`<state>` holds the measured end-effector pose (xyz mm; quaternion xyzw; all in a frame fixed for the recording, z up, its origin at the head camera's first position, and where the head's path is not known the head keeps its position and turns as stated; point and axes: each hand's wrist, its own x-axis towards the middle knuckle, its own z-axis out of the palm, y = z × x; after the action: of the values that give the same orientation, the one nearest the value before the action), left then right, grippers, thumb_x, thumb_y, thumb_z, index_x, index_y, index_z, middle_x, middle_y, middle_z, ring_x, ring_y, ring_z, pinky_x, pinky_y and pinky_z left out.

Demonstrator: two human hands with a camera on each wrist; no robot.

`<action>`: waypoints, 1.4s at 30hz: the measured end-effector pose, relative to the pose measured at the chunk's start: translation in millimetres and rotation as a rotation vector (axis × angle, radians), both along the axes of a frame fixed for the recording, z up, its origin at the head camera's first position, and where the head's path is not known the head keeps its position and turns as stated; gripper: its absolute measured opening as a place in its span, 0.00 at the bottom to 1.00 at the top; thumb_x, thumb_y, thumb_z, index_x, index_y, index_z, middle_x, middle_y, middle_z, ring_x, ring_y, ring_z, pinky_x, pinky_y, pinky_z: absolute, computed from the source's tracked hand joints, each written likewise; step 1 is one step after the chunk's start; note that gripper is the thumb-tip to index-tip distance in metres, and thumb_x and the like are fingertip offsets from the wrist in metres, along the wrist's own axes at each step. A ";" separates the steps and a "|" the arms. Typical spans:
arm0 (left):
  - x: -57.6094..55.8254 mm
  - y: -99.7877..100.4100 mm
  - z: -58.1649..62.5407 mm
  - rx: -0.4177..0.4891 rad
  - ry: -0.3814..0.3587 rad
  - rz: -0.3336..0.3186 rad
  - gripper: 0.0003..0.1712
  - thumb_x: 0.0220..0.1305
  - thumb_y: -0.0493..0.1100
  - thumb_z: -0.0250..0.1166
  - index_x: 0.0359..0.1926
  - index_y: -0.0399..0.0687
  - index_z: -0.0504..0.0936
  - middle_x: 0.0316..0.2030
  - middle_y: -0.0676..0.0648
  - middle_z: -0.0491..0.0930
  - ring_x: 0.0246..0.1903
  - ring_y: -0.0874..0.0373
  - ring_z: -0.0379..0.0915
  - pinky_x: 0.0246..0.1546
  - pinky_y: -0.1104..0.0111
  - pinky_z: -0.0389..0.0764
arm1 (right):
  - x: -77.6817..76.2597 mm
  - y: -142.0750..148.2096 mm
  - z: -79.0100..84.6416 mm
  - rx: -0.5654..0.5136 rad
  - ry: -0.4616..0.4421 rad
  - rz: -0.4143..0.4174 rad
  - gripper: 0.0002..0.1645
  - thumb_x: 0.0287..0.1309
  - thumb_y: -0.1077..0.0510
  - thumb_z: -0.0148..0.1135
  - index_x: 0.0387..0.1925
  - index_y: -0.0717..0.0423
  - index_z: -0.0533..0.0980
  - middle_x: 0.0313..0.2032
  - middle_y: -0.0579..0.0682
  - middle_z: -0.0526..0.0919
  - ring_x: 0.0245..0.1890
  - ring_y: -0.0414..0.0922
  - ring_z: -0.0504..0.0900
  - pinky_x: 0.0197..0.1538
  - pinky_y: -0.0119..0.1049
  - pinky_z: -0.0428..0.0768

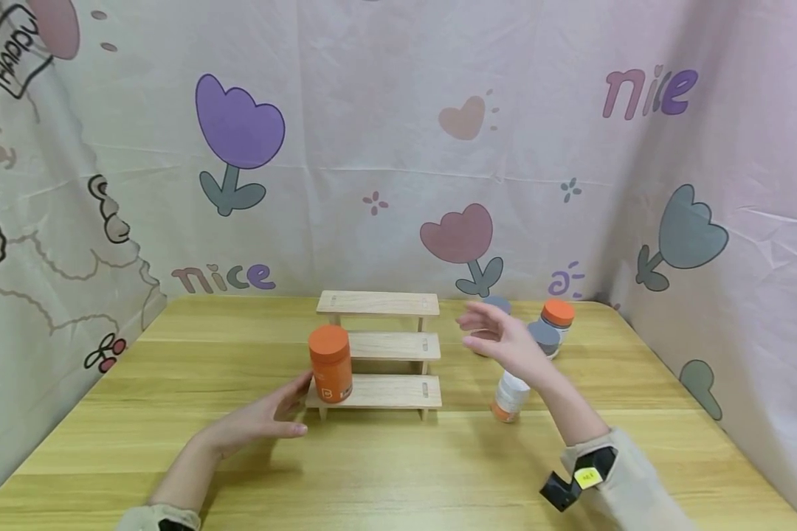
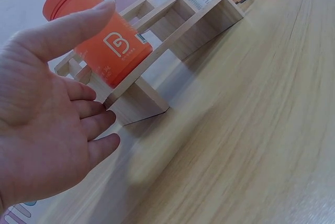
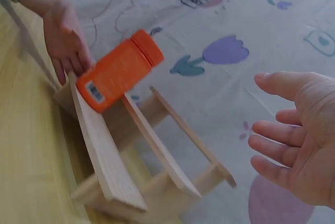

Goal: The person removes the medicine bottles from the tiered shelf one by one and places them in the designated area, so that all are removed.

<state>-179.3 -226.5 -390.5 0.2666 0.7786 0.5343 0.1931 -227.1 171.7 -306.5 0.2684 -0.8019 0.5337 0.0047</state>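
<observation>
An orange bottle (image 1: 331,365) with an orange lid stands upright at the left end of the lowest step of a three-step wooden rack (image 1: 392,391). Beside that end is my left hand (image 1: 259,420), its fingers relaxed and spread from the thumb, fingertips right at the step's edge in the left wrist view. My right hand (image 1: 508,343) hovers to the right of the rack with fingers loosely extended and nothing in them. Below it stands a white bottle (image 1: 511,394) with an orange lower band. A grey-lidded bottle (image 1: 498,304) is partly hidden behind the right hand.
Further right stand another grey-lidded bottle (image 1: 544,337) and an orange-lidded bottle (image 1: 559,316), close together. A printed cloth (image 1: 372,147) hangs behind and along both sides of the wooden table (image 1: 372,472).
</observation>
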 end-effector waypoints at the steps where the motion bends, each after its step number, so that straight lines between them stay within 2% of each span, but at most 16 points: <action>1: 0.0 0.1 -0.1 -0.001 0.001 0.001 0.51 0.61 0.40 0.60 0.70 0.35 0.32 0.69 0.31 0.33 0.67 0.33 0.34 0.63 0.44 0.44 | -0.1 -4.6 1.5 -0.008 -0.005 0.010 0.35 0.57 0.62 0.62 0.64 0.65 0.60 0.54 0.62 0.75 0.53 0.55 0.74 0.50 0.34 0.77; 11: -0.9 -1.1 -1.1 0.003 0.006 0.003 0.51 0.61 0.40 0.60 0.70 0.34 0.33 0.69 0.31 0.33 0.67 0.34 0.35 0.63 0.47 0.46 | -3.8 -61.2 9.5 -0.031 0.021 0.132 0.36 0.54 0.64 0.63 0.63 0.68 0.61 0.52 0.61 0.75 0.53 0.54 0.74 0.53 0.41 0.76; 15: -1.1 -0.7 -0.9 0.006 -0.001 -0.006 0.50 0.61 0.40 0.59 0.71 0.35 0.33 0.69 0.32 0.33 0.67 0.34 0.35 0.64 0.50 0.47 | -4.5 -83.8 9.9 0.015 0.008 0.167 0.37 0.54 0.61 0.64 0.64 0.65 0.62 0.54 0.58 0.75 0.54 0.52 0.73 0.55 0.43 0.74; 20: -1.4 0.3 -0.8 0.014 -0.005 -0.014 0.50 0.62 0.39 0.59 0.71 0.35 0.33 0.69 0.32 0.32 0.67 0.34 0.34 0.63 0.46 0.45 | -4.1 -111.7 8.9 0.053 -0.004 0.207 0.38 0.53 0.59 0.66 0.64 0.63 0.62 0.56 0.57 0.74 0.56 0.49 0.72 0.56 0.42 0.73; 26: -1.5 0.5 -0.8 0.036 -0.023 -0.021 0.50 0.62 0.39 0.59 0.70 0.34 0.32 0.69 0.31 0.32 0.67 0.33 0.33 0.63 0.43 0.43 | -3.5 -139.1 1.7 0.085 0.006 0.209 0.41 0.51 0.58 0.68 0.65 0.61 0.62 0.58 0.56 0.72 0.56 0.46 0.71 0.56 0.36 0.73; 34: -1.8 0.0 -1.8 0.038 -0.030 -0.019 0.49 0.62 0.39 0.58 0.71 0.36 0.33 0.70 0.32 0.32 0.67 0.33 0.32 0.64 0.43 0.42 | -2.9 -159.5 -7.8 0.102 0.013 0.192 0.41 0.48 0.59 0.70 0.64 0.56 0.63 0.57 0.51 0.73 0.54 0.43 0.72 0.55 0.39 0.74; 39: -1.8 -0.4 -2.3 0.043 -0.029 -0.024 0.49 0.62 0.38 0.58 0.71 0.36 0.33 0.70 0.32 0.31 0.67 0.33 0.31 0.64 0.43 0.42 | -2.5 -166.3 -12.9 0.085 0.010 0.169 0.41 0.47 0.60 0.71 0.63 0.59 0.65 0.53 0.52 0.75 0.49 0.45 0.74 0.53 0.44 0.76; 42: -1.6 -0.4 -1.8 0.044 -0.030 -0.025 0.49 0.62 0.38 0.58 0.71 0.35 0.32 0.70 0.32 0.31 0.67 0.33 0.31 0.64 0.42 0.42 | -1.8 -169.5 -14.9 0.089 0.037 0.146 0.40 0.46 0.60 0.71 0.62 0.60 0.66 0.53 0.53 0.75 0.47 0.47 0.75 0.51 0.43 0.77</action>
<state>-180.9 -226.9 -392.3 0.2722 0.7602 0.5531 0.2054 -228.9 2.2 -321.3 0.3360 -0.8029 0.4914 -0.0316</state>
